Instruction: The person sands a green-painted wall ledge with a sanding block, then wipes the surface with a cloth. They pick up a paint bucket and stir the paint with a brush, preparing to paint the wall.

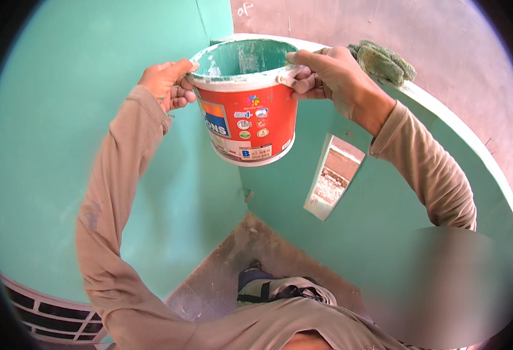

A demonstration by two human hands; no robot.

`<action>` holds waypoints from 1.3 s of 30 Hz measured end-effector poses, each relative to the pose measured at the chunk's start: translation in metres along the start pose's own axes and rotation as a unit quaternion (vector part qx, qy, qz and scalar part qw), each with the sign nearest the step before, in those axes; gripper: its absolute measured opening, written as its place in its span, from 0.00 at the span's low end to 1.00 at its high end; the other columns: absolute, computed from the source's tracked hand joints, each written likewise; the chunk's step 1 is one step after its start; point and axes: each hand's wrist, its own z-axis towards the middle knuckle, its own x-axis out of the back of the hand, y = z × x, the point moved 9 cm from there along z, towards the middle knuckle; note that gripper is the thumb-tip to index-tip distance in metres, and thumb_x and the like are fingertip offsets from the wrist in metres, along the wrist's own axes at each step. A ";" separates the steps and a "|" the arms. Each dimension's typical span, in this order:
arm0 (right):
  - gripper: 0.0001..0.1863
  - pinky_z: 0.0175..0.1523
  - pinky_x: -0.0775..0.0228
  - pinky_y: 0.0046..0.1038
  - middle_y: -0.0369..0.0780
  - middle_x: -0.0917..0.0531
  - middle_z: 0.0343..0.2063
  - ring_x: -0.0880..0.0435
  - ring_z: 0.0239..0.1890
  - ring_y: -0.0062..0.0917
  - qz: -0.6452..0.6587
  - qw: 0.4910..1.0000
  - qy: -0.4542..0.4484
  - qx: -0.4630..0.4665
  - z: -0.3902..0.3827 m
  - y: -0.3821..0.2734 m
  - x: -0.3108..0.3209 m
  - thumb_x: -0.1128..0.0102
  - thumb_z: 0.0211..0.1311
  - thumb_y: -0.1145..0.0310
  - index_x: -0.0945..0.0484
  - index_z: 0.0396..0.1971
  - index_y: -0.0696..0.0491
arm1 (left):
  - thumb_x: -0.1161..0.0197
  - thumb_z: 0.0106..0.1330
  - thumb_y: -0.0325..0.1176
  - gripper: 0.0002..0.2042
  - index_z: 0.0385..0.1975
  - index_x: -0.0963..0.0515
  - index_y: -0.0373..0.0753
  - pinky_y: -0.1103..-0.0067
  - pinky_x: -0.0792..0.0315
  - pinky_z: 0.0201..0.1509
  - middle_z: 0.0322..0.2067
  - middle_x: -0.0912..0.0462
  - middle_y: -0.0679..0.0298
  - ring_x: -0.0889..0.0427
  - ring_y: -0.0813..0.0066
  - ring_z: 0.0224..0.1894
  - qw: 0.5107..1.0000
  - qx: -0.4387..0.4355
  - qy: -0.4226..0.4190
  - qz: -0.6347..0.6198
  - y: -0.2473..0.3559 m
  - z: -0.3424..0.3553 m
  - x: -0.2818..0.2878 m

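Observation:
A red paint bucket point(256, 122) with a white rim is held up in front of the corner where two green walls meet. Green paint coats its inner wall, with pale bare patches showing through. My left hand point(169, 84) pinches the rim on the left side, thumb on top and fingers curled below. On the opposite side, my right hand point(332, 79) grips the rim, its thumb over the edge and its fingers beneath. The bucket is roughly upright, tipped slightly so that its inside shows. Its base appears to hang free of the floor.
A fuzzy green-stained roller cover point(382, 61) lies on the white-edged top of the low right wall point(443, 108). That wall has a narrow slot opening point(335, 175). A dusty floor point(221, 262) lies below, and a barred grille point(52, 312) is at lower left. The lower right is blurred.

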 end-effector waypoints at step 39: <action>0.23 0.33 0.28 0.30 0.42 0.20 0.26 0.18 0.29 0.28 -0.244 0.933 0.114 -0.239 -0.048 0.151 -0.017 0.33 0.55 0.71 0.30 0.49 0.57 | 0.38 0.63 0.24 0.17 0.51 0.31 0.34 0.70 0.28 0.45 0.40 0.24 0.55 0.23 0.64 0.38 0.984 0.080 -0.084 0.135 -0.222 -0.014 -0.066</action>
